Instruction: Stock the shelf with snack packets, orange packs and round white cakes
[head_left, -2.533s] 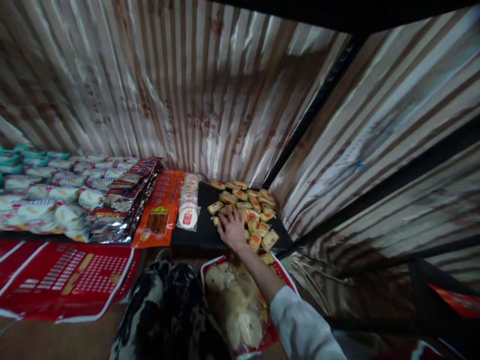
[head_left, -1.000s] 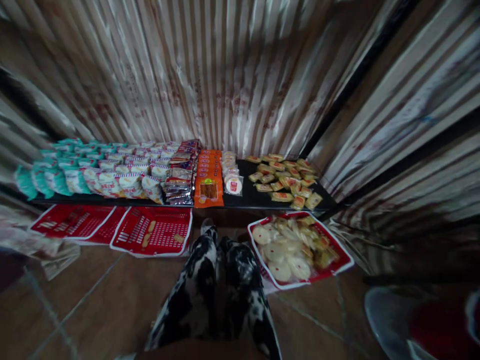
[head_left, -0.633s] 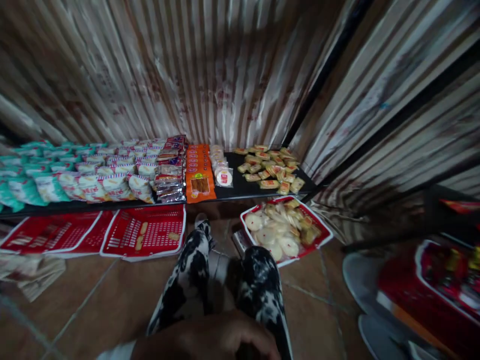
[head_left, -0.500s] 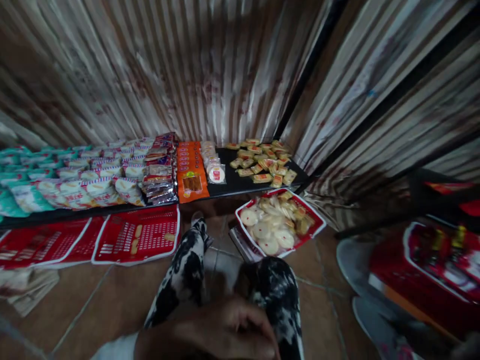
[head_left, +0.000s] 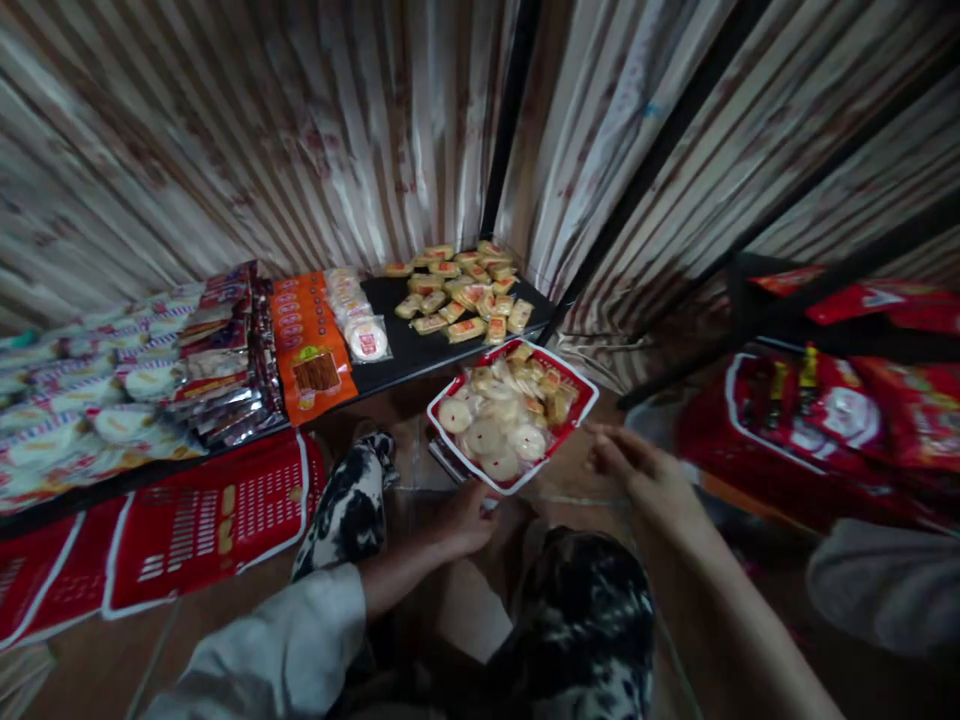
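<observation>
A red basket with a white rim (head_left: 581, 413) sits low in front of my knees. It holds round pale packets (head_left: 484, 437) and small yellow wrapped packets (head_left: 559, 403). My left hand (head_left: 466, 522) is closed at the basket's near-left edge; a small pale spot shows at its fingertips, and whether it grips the rim I cannot make out. To the right of the basket, my right hand (head_left: 637, 468) hangs apart from the rim, fingers loosely bent and apart, with nothing visible in them.
A black shelf (head_left: 382, 305) carries yellow packets (head_left: 465, 295), round white packets (head_left: 367, 340), an orange sheet (head_left: 311, 345) and rows of snack bags (head_left: 97, 400). Red baskets (head_left: 247, 510) lie at left. At right stands another red basket (head_left: 720, 440) with red packets. A corrugated wall (head_left: 360, 130) rises behind.
My view has turned right. My left hand has moved from over my lap forward to the basket's edge. My right hand has come into view beside the basket.
</observation>
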